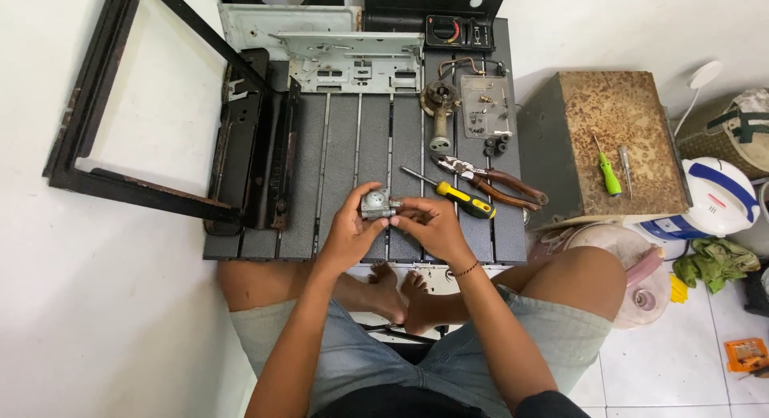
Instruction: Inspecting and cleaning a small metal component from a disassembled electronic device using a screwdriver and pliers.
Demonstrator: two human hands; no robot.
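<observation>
Both hands grip a small grey cast-metal valve body [376, 203] over the dark panel's [352, 145] six o'clock edge: left hand [350, 234] cradling its stiff, seemingly weighty casing, right hand [430, 226] pinching its stem.

1. A ribbed metal panel [352, 161] lies flat on the floor in front of the seated person.
2. The left hand [350, 234] and right hand [432, 226] meet over the panel's near edge, both touching a small metal valve part [376, 204] between them.
3. Just right of the hands, a screwdriver [450, 192] lies on the panel, with pliers [493, 181] just behind it.
4. Behind the pliers lie a burner piece [440, 105] and a clear tray of small parts [485, 107].
5. A metal bracket [356, 61] lies at the panel's far edge.
6. A frame [160, 113] lies to the left, overlapping the panel.
7. A box [617, 141] stands to the right, with two small screwdrivers [610, 173] on top.
</observation>
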